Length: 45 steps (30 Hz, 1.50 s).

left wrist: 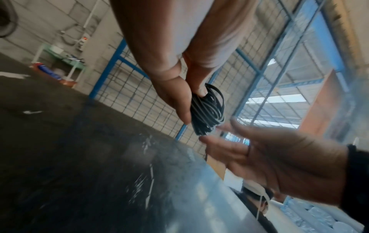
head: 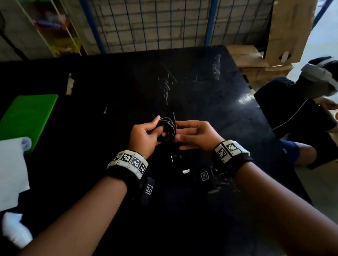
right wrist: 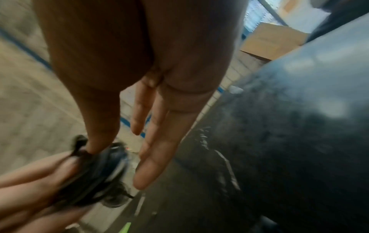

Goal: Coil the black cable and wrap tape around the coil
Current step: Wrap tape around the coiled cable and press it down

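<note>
Left hand (head: 144, 136) pinches the coiled black cable (head: 167, 129); right hand (head: 198, 136) beside it.

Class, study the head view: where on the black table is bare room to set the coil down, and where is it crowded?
Bare patches: between the green board and the left hand, and right of the right hand toward the table edge. Crowded: the near strip between the wrists, and the left edge with white paper.
</note>
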Motion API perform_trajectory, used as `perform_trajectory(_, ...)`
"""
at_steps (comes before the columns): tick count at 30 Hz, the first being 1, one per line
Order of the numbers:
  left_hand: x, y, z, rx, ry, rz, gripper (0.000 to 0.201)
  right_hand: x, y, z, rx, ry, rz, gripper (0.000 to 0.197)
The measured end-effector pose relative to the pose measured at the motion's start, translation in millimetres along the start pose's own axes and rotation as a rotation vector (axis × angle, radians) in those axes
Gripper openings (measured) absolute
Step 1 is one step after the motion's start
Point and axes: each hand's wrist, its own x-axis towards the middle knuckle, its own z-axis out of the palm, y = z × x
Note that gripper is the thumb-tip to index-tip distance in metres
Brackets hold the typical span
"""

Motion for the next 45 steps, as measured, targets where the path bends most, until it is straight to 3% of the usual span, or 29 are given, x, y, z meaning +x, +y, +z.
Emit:
perform_trajectory(2,4,-13,2,-0.001,0.033,-0.055,0.037,16,25,-8,-0.07,0.078,0.083,0.036)
perform_trajectory(4,6,-23,1,0.012,0.051,-0.082,0.037,35,56,-10,-0.374,0.271,0.094,0.022)
perform_trajectory(6,10,-31,-1,0.025,0.06,-0.093,0.037,53,84,-5,-0.658,0.335,0.106,0.019)
perform_trajectory(10,20,-38,-10,0.04,0.055,-0.099,0.037,75,122,11,-0.985,0.154,0.173,0.051)
perform_trajectory(13,25,-39,-17,0.034,0.041,-0.107,0.037,85,132,15,-1.075,0.084,0.25,0.048)
perform_trajectory(20,26,-42,-33,0.037,0.02,-0.125,0.037,87,126,17,-0.878,0.185,0.279,0.018)
perform_trajectory(24,21,-37,-44,0.021,0.035,-0.102,0.037,64,101,24,-0.527,0.308,0.097,0.024)
perform_trajectory(28,10,-22,-47,-0.005,0.031,-0.064,0.037,37,59,32,-0.165,0.212,-0.024,0.02)
perform_trajectory(33,-6,3,-44,-0.068,0.043,-0.015,0.036,11,12,35,0.075,0.125,-0.111,0.039)
perform_trajectory(40,-23,31,-41,-0.143,0.047,0.063,0.038,-13,-23,29,-0.063,0.102,-0.268,0.027)
perform_trajectory(45,-28,37,-41,-0.142,0.059,0.071,0.037,-19,-28,30,0.01,0.089,-0.264,0.027)
